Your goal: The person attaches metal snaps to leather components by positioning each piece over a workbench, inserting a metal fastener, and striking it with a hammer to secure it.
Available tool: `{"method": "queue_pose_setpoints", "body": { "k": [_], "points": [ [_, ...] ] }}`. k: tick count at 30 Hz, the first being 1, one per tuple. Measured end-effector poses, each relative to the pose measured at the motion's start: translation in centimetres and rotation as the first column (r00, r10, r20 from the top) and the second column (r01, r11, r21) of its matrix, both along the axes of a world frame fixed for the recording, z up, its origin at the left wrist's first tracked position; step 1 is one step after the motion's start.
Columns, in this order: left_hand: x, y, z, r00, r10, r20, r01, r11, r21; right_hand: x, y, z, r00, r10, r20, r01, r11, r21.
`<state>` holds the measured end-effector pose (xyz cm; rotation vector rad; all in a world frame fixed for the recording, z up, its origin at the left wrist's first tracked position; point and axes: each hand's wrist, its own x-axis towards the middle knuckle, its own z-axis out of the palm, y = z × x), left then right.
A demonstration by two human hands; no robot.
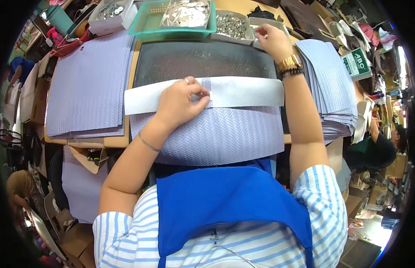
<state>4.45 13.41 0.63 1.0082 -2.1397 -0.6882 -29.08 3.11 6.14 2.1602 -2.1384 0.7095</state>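
A lavender panel with a woven-look embossed surface (247, 134) lies in front of me, a seam running down its middle. Its far edge is turned over and shows as a white strip (247, 91). On that strip rests my left hand (180, 100), thumb and fingertips closed together at the seam; whatever they pinch is too small to make out. At the back right my right hand (274, 42) is over a small white box (259, 21), its fingers curled together. I cannot see what, if anything, is in them.
A dark board (171, 58) lies under the panel's far side. Lavender sheets are stacked at left (89, 89) and right (328, 80). Along the back stand a green basket (145, 22), a bin of small metal pieces (232, 27) and another bin (111, 13). A person (377, 147) sits far right.
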Motion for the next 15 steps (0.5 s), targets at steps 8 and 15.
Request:
{"method": "queue_pose_setpoints", "body": {
  "k": [8,15],
  "points": [
    [0.1,-0.1,-0.2,1.0,-0.002,0.001,0.002,1.0,0.027,-6.7,-6.9,-3.6,0.97,-0.182,-0.159,0.234,0.872,0.431],
    [-0.2,-0.1,-0.2,1.0,-0.009,-0.014,0.01,0.999,0.034,-9.3,-6.8,-4.0,0.985,-0.15,0.087,0.125,0.961,0.249]
  ]
}}
